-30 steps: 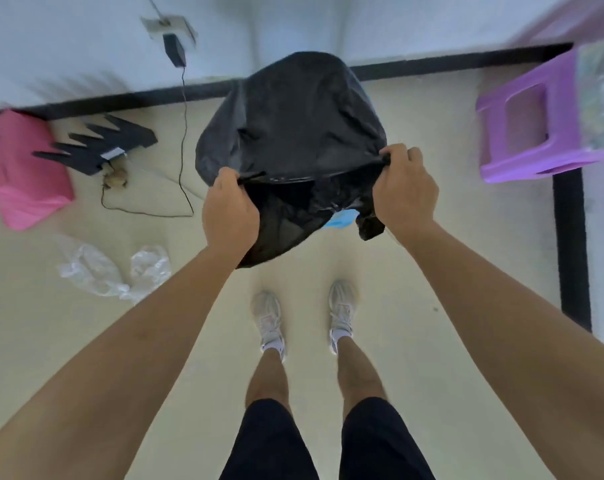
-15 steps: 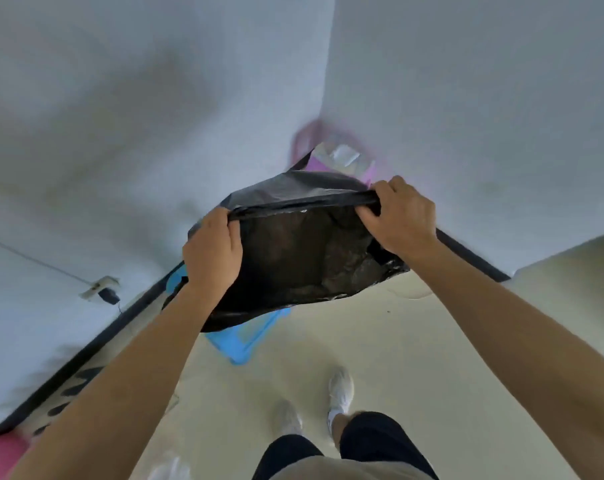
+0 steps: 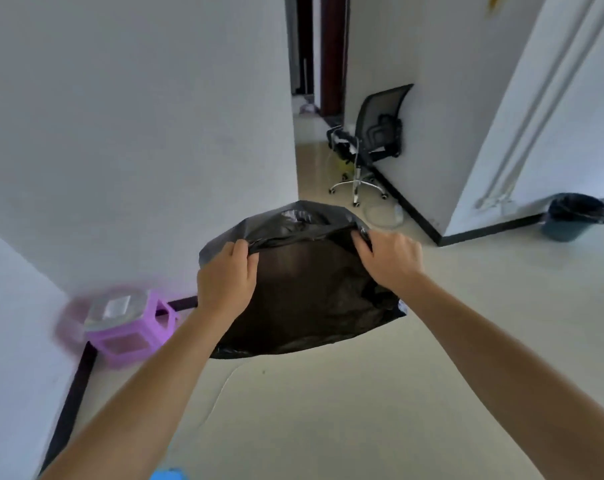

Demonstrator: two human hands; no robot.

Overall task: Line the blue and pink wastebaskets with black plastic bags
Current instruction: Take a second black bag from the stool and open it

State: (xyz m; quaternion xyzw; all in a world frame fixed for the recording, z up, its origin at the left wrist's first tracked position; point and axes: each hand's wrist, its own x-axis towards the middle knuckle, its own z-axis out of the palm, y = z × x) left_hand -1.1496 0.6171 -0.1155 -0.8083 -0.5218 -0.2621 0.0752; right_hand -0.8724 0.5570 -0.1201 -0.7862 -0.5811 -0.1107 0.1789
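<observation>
Black plastic bag (image 3: 304,289) is hanging in the air above the floor (image 3: 363,410), its rim being pinched by the left hand (image 3: 226,275) and right hand (image 3: 389,258), both fists closed on it

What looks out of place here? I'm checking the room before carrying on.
The black bag is held in mid-air by the left hand and right hand, over no bin. The bin by the far wall is already lined.

Left hand (image 3: 226,280) and right hand (image 3: 390,259) clutch the black bag (image 3: 311,292).
</observation>
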